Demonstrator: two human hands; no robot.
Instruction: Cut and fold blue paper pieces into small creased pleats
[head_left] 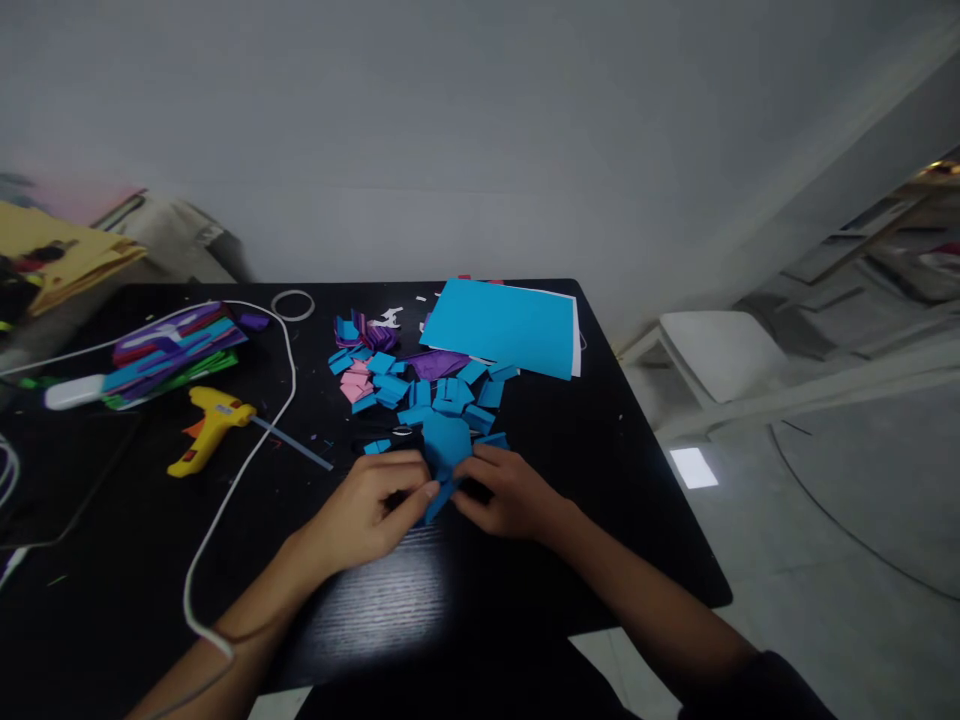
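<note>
Between my hands is a piece of blue paper (447,446), its upper part rounded and its lower part narrow and creased. My left hand (382,502) pinches its lower left side with thumb and fingers. From the other side my right hand (506,492) grips the same piece, fingertips close to the left thumb. Just beyond lie many small folded blue paper pieces (452,395) in a loose heap. Folded pink pieces (357,382) and a cluster of purple strips (373,333) sit at the heap's left. The fingers partly hide the held paper.
Blue sheets (506,325) lie at the back right of the black table (570,480). A yellow glue gun (210,428) with a clear glue stick rests left, crossed by a white cable (225,500). Behind it are stacked coloured strips (169,350). A white stool (720,350) stands right.
</note>
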